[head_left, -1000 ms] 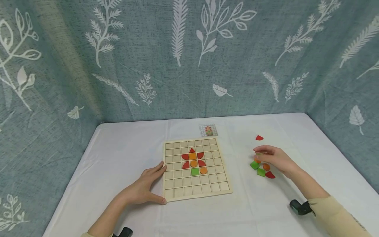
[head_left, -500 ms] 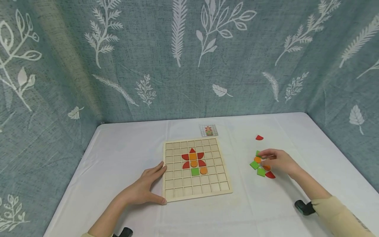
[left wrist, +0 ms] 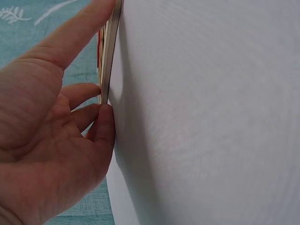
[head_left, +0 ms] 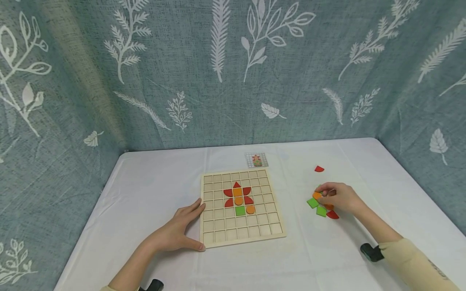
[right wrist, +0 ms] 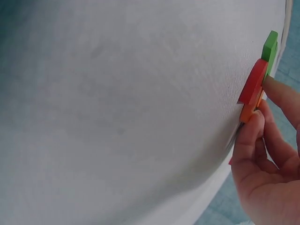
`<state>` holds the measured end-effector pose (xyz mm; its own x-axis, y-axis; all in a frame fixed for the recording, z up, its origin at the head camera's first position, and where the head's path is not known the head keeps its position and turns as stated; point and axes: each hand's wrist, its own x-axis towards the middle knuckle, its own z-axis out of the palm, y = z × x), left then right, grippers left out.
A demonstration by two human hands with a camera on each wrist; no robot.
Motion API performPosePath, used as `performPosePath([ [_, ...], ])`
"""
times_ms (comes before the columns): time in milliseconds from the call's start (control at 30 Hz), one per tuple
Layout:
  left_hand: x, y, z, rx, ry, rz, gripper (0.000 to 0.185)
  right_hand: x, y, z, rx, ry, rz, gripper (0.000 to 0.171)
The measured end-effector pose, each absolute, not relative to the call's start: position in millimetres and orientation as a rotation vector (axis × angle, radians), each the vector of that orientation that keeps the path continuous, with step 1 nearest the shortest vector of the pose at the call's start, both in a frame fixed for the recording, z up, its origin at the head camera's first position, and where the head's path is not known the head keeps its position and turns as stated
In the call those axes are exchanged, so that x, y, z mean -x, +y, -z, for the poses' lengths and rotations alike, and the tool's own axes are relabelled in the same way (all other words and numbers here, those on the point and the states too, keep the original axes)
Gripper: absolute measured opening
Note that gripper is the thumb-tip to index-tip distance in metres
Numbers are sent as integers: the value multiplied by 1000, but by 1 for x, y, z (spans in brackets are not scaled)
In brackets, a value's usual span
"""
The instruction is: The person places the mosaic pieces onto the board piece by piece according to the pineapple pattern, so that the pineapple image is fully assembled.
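Note:
At the left edge of a wooden grid board, my left hand rests with fingers and thumb spread along the frame. On the board lie red petal-like pieces, a red triangle, an orange square, orange discs and a green square. My right hand is over the loose pieces at the right, fingers bent. The right wrist view has its fingertips touching an orange piece, beside a red quarter circle and a green square. Whether it pinches one is hidden.
A small pattern card lies just behind the board. One red quarter circle sits apart, beyond the loose pieces. White cloth covers the table, and a teal leaf-print curtain hangs around its back and sides.
My right hand has drawn back slightly from the far end of the loose pieces and come down among them, its fingertips now by the orange pieces. My left hand and the board stay put.

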<state>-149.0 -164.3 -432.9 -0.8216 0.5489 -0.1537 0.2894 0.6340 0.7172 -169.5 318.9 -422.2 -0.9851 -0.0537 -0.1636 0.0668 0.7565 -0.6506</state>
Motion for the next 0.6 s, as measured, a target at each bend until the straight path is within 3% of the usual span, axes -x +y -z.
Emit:
performPosePath([
  [400, 148, -165, 435, -689, 2510, -1011, 112, 175, 305, 419, -48, 2766, 1169, 44],
  [600, 148, -165, 435, -684, 2513, -1012, 112, 178, 275, 414, 54, 2642, 1369, 39],
])
